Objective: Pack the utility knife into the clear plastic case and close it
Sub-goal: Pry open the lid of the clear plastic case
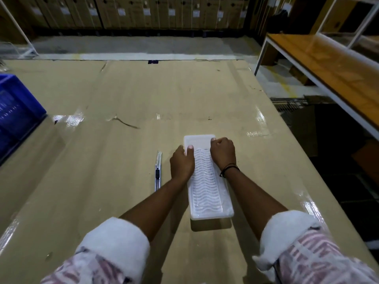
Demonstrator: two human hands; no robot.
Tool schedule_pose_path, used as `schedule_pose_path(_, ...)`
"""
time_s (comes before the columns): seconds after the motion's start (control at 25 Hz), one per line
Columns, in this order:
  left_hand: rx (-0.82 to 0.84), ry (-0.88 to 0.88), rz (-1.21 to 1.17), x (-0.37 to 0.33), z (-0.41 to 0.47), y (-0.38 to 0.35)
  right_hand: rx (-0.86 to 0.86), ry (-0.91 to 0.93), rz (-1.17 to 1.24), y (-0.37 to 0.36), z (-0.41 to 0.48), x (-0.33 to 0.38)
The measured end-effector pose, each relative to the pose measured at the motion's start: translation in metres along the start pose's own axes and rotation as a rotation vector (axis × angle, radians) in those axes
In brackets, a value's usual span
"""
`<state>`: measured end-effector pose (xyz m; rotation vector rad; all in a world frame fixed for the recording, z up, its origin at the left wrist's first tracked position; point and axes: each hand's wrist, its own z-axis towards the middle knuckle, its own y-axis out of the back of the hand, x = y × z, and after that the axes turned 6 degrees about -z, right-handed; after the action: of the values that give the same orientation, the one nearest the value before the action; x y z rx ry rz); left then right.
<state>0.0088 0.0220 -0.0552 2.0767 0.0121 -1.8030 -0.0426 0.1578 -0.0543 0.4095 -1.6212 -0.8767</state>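
1. Left hand [182,163] gripping clear plastic case [207,181] at left edge, thumb on top.
2. Right hand [223,153] curled over right edge, fingers together.
3. Utility knife [158,171] flat on table [102,160], just left of case.

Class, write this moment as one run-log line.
left hand: gripping clear plastic case left edge | right hand: gripping right edge | utility knife: on table, outside case, untouched

Dim overhead light leaves glare patches on the glossy tan surface [123,89] beyond the fingers [190,149], with dark, wide-angle-bent edges and soft detail.
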Motion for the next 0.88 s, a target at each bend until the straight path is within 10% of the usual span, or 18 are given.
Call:
schedule_pose_path(0.48, -0.044, -0.180, 0.025, 0.004, -0.036, 0.004, -0.198, 0.184, -0.229, 0.003, -0.034, -0.008)
schedule_pose_path(0.88, 0.029, -0.036, 0.027, 0.011, -0.058, 0.016, -0.019, 0.067, -0.122, 0.022, -0.073, -0.018)
